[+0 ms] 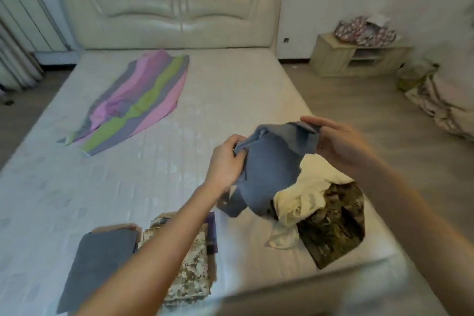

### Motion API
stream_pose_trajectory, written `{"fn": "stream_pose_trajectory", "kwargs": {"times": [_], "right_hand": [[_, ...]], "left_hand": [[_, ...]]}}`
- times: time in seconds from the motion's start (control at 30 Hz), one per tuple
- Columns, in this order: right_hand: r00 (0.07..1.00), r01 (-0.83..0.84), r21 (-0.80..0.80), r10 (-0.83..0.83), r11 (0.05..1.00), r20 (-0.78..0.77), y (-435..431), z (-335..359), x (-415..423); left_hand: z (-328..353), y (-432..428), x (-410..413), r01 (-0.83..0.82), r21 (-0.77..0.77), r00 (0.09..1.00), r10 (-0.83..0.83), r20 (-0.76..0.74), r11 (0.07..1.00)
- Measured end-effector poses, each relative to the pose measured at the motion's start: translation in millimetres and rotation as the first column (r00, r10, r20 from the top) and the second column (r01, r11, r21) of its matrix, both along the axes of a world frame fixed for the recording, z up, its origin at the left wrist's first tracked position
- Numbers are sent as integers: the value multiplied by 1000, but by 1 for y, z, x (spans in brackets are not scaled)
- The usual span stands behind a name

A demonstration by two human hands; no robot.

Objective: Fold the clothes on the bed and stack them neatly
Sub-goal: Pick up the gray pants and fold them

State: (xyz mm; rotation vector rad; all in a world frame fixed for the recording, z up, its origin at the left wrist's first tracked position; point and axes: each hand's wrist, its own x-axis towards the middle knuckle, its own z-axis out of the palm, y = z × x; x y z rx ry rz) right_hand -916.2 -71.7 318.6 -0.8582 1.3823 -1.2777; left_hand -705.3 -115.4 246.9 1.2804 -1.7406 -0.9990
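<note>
A blue-grey garment [272, 172] hangs crumpled above the bed [159, 161]. My left hand [227, 161] grips its left edge and my right hand [336, 143] holds its upper right edge. Its lower end touches an unfolded heap at the bed's right side: a cream garment [305, 195] on a dark camouflage garment [336, 226]. Near the front edge lie folded pieces side by side: a grey one [100, 261] and a light camouflage one [195, 264], partly hidden by my left forearm. A pink, green and grey striped cloth [138, 100] lies spread at the far left.
A cream padded headboard [169, 7] closes the far end of the bed. To the right, on the wooden floor, stand a low wooden cabinet [356, 58] with a patterned bundle on top and a heap of bedding [446, 102]. Curtains hang at far left.
</note>
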Motion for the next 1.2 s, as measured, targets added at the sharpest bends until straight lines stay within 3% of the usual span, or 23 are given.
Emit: {"fn": "stream_pose_trajectory", "kwargs": {"times": [0.07, 0.13, 0.23, 0.27, 0.3, 0.37, 0.43, 0.47, 0.53, 0.67, 0.8, 0.83, 0.9, 0.97, 1.03, 1.07, 1.1, 1.13, 1.2], "right_hand": [[943, -158, -46, 137, 986, -303, 12, 18, -18], [810, -229, -101, 132, 968, -572, 19, 35, -28], [400, -275, -325, -200, 905, -894, 24, 58, -41], [306, -316, -384, -290, 868, -907, 24, 65, -48], [291, -353, -433, -342, 829, -893, 23, 72, -56], [478, -348, -509, -319, 787, -818, 18, 89, -75], [696, -327, -439, -101, 837, -711, 17, 108, -91], [769, -337, -393, 10, 855, -639, 16, 112, -97], [850, -340, -384, 105, 858, -516, 14, 111, -108], [941, -262, -437, 126, 860, -315, 10, 116, -117], [926, -375, -448, 346, 811, -150, 16, 136, -122], [900, -431, -470, 406, 770, -159, 19, 141, -122], [833, -553, -470, 448, 688, -324, 26, 153, -122], [695, -647, -360, 326, 673, -641, 29, 164, -122], [423, -631, -243, 65, 737, -904, 28, 168, -121], [317, -607, -240, -46, 758, -947, 26, 167, -121], [283, -600, -262, -106, 756, -953, 25, 166, -122], [317, -609, -286, -104, 740, -943, 24, 163, -123], [541, -611, -340, 64, 715, -838, 27, 161, -124]], "left_hand": [[47, -12, -2, 87, -8, 996, -86, 34, 996], [91, -19, -12, 145, 1, 989, -145, 18, 989], [144, -24, -32, 224, -22, 974, -225, -29, 974], [158, -25, -38, 254, -33, 967, -254, -23, 967], [171, -27, -41, 288, -32, 958, -288, 11, 957], [188, -28, -41, 387, 14, 901, -381, 209, 922], [197, -29, -35, 472, 81, 782, -459, 421, 878], [198, -29, -32, 493, 90, 755, -477, 450, 865], [201, -28, -23, 498, 73, 788, -487, 376, 864], [207, -20, -10, 463, 37, 887, -463, -6, 886], [212, -11, -7, 461, -36, 881, -463, -99, 886], [214, -9, -6, 460, -47, 882, -463, -92, 887], [219, -6, -4, 459, -61, 885, -463, -56, 886], [226, -4, -1, 460, -68, 887, -461, -3, 885], [231, -2, 1, 455, -86, 891, -454, 30, 887], [234, -1, 2, 450, -100, 893, -448, 43, 887], [236, -1, 3, 449, -114, 894, -446, 52, 886], [237, -1, 4, 448, -128, 894, -444, 55, 885], [239, -2, 8, 430, -163, 902, -429, 46, 888]]}}
